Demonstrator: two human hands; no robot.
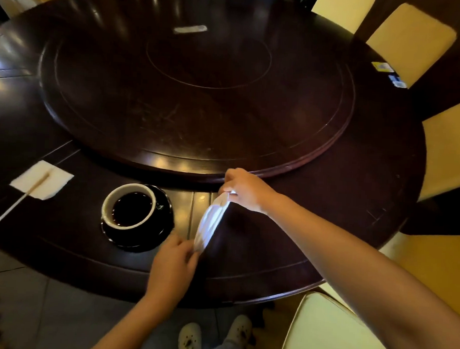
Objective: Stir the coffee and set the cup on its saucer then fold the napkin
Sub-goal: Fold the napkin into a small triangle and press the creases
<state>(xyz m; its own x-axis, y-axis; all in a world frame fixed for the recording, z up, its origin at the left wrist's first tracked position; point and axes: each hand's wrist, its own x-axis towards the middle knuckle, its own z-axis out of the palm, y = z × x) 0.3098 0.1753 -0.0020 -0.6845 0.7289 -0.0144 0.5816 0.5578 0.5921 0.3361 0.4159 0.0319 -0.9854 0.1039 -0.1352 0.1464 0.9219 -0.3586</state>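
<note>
A cup with a pale rim, full of dark coffee, stands on its black saucer near the table's front edge. Right of it a white napkin hangs lifted off the table, stretched between my hands. My right hand pinches its far end and my left hand pinches its near end, just beside the saucer. A white stir stick lies to the left, resting across a second white napkin.
The dark round table carries a large raised turntable. A small white packet lies on the turntable's far side, and small cards sit at the right rim. Cream chairs ring the right side and the near corner.
</note>
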